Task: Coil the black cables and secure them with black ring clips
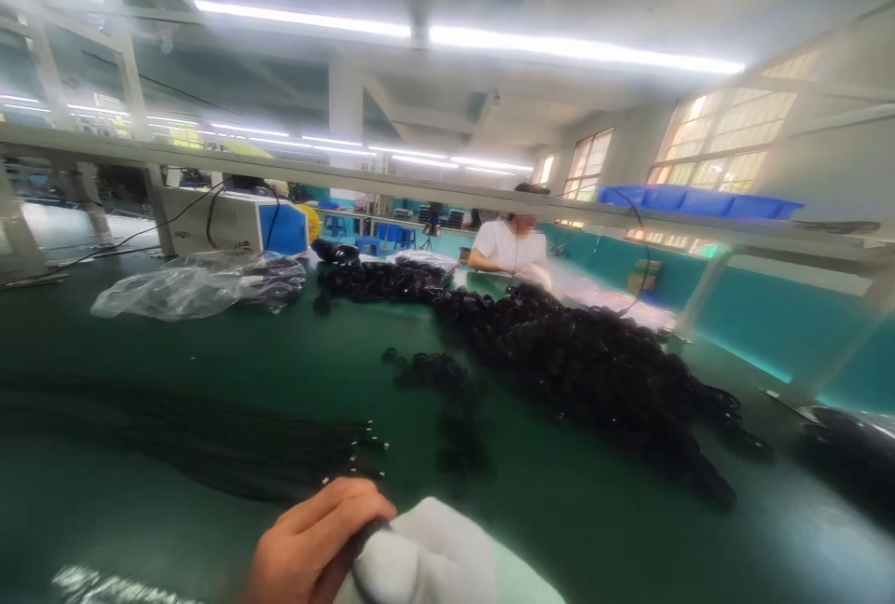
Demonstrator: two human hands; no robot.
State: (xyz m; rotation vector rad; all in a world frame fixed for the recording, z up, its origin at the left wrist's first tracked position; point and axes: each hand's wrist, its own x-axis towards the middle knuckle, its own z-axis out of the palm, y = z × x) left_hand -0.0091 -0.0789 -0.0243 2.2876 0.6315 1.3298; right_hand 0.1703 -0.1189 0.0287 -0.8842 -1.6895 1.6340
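My bare left hand [318,539] is closed at the bottom of the head view, its fingers curled against my right hand. My right hand [437,553], in a white glove, is closed as well, with the thumb pressed towards the left fingers. Between them shows a short part of a black cable [369,534]; the rest is hidden by the hands. Just beyond my left hand lies a bundle of long black cables [230,441], their small metal-tipped ends pointing right. Past the hands is a small loose cluster of black coiled cables [440,371].
A large heap of black coiled cables [594,362] stretches across the green table [336,343]. Clear plastic bags [188,287] lie at the back left beside a white and blue machine [238,222]. Blue trays [699,201] rest on the overhead shelf. Across the table sits a person [510,245].
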